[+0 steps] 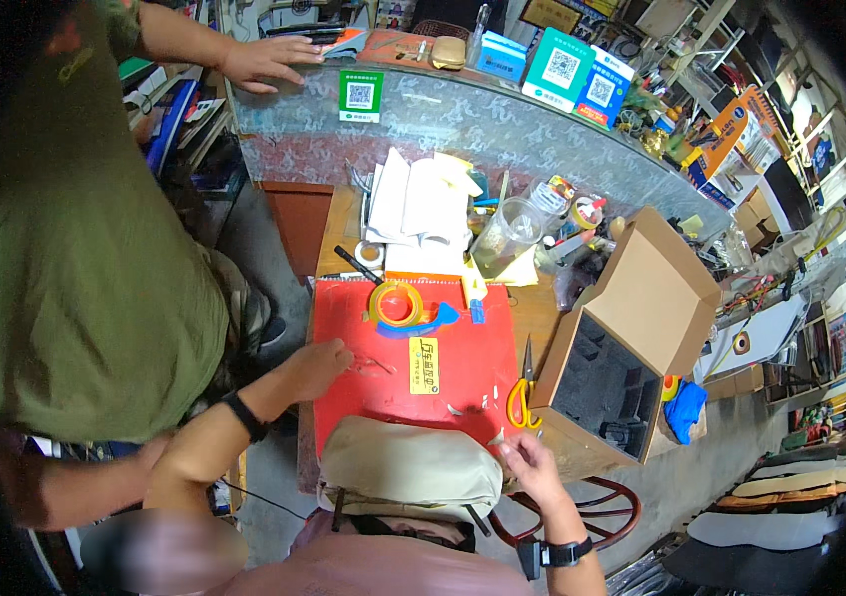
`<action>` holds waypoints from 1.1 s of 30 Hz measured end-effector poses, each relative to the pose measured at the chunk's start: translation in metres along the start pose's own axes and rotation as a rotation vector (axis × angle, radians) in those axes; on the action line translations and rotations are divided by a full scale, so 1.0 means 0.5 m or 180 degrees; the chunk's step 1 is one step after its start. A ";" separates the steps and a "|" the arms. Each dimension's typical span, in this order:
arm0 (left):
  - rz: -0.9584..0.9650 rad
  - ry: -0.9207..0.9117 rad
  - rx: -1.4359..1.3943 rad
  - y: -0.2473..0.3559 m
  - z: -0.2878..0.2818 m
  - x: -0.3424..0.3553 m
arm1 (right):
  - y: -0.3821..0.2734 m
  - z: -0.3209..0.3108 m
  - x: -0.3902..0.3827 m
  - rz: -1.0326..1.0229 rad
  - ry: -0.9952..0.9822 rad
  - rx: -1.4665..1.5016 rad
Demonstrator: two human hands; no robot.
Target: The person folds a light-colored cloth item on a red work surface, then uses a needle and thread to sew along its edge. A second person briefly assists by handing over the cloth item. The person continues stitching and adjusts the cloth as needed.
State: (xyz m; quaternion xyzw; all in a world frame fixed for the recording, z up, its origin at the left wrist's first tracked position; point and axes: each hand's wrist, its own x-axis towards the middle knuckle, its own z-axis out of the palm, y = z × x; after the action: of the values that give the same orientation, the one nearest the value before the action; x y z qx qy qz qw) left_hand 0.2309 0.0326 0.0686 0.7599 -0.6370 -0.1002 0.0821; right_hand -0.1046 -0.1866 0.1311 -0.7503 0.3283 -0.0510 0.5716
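Note:
My left hand (319, 372), with a dark band on its wrist, is closed at the left edge of a red board (343, 318); its fingertips are partly hidden. My right hand (532, 465) is at the board's lower right corner, thumb and forefinger drawn together beside small white scraps (455, 409). Anything in that pinch is too small to make out. Between my hands a yellow label (424, 366) lies flat on the board. Beyond it are a roll of yellow tape (376, 304) and a blue strip (418, 327). Yellow-handled scissors (519, 402) lie right of the board.
An open cardboard box (654, 397) with dark foam is at right. A clear cup (510, 236) and white papers (413, 204) stand behind the board. A beige cloth thing (408, 465) covers its near edge. At left, a person in green (95, 308) rests a hand on the counter.

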 end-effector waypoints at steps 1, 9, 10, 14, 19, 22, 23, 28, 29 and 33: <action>0.0211 0.0092 -0.0070 0.027 -0.029 -0.004 | -0.029 0.010 0.022 -0.0423 -0.0033 -0.0069; 0.1076 0.0856 -0.0675 0.281 -0.267 -0.018 | -0.203 0.026 0.027 -0.0824 -0.1481 0.0865; 0.0985 0.0867 -0.0895 0.296 -0.281 -0.024 | -0.202 0.020 0.016 -0.0924 -0.1542 0.0908; 0.0779 0.0826 -0.1485 0.347 -0.318 -0.043 | -0.223 -0.007 -0.033 -0.1070 -0.1592 0.1295; 0.0745 0.1317 -0.2082 0.378 -0.334 -0.040 | -0.193 -0.043 -0.060 -0.1535 -0.1636 0.0766; 0.0693 0.1822 -0.2655 0.399 -0.347 -0.052 | -0.210 -0.053 -0.097 -0.1471 -0.1194 0.0912; 0.0666 0.2007 -0.2893 0.406 -0.354 -0.059 | -0.214 -0.057 -0.111 -0.1610 -0.1047 0.1204; 0.2029 0.1881 -0.2771 0.424 -0.430 -0.113 | -0.278 -0.077 -0.175 -0.2732 -0.0388 0.2110; 0.2353 0.1953 -0.2654 0.430 -0.428 -0.121 | -0.276 -0.074 -0.170 -0.3181 0.0093 0.1454; 0.3017 0.2451 -0.2572 0.453 -0.452 -0.095 | -0.329 -0.143 -0.175 -0.4342 -0.0811 0.0877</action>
State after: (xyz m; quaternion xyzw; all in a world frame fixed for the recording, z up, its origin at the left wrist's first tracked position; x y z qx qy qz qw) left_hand 0.0652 0.0391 0.3468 0.2944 -0.7368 -0.0069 0.6087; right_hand -0.1336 -0.1757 0.3281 -0.7096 -0.2939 -0.3507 0.5358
